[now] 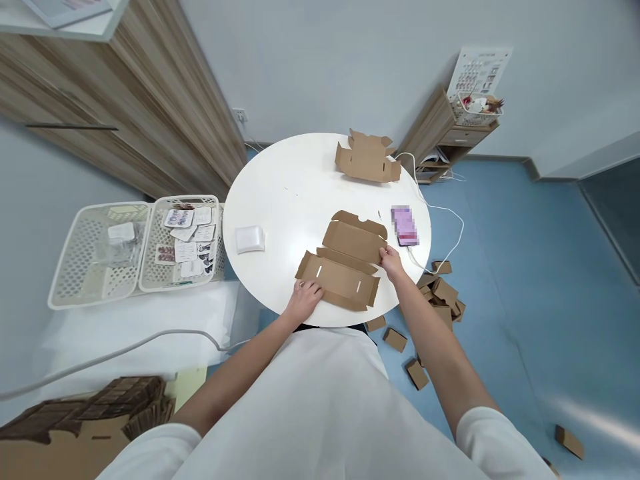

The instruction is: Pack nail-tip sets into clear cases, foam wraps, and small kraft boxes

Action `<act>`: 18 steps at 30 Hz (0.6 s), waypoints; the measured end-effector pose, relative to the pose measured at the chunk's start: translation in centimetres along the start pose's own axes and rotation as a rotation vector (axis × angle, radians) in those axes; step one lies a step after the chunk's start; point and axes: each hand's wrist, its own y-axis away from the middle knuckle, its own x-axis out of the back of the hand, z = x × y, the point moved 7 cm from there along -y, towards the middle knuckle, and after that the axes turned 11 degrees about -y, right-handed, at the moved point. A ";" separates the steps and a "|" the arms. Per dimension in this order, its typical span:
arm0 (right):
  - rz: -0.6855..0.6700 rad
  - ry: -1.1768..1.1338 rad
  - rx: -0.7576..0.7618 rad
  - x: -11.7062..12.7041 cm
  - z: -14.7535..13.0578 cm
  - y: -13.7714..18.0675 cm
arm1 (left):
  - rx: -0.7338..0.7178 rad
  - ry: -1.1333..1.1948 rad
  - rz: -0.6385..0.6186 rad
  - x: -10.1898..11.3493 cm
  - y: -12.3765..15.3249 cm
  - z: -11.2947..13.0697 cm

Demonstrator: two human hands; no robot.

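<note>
An unfolded brown cardboard box blank lies on the white oval table close to my body, its lid panel and side flaps spread out. My left hand is closed on the blank's near left corner, fingers curled over the edge. At the right edge, by the fold between lid and base, my right hand pinches the card between thumb and fingers. Two pale slots show in the base panel. A second brown box blank, partly folded up, rests at the table's far edge.
On the table are a stack of clear plastic sleeves and a phone with a white cable. White baskets with printed cards stand at left. Small cardboard boxes lie on the floor at right; flattened cardboard is stacked at lower left.
</note>
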 end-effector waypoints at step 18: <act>-0.165 0.366 0.197 -4.5 -1.6 -4.5 | 0.127 -0.110 -0.195 2.5 -7.5 -1.0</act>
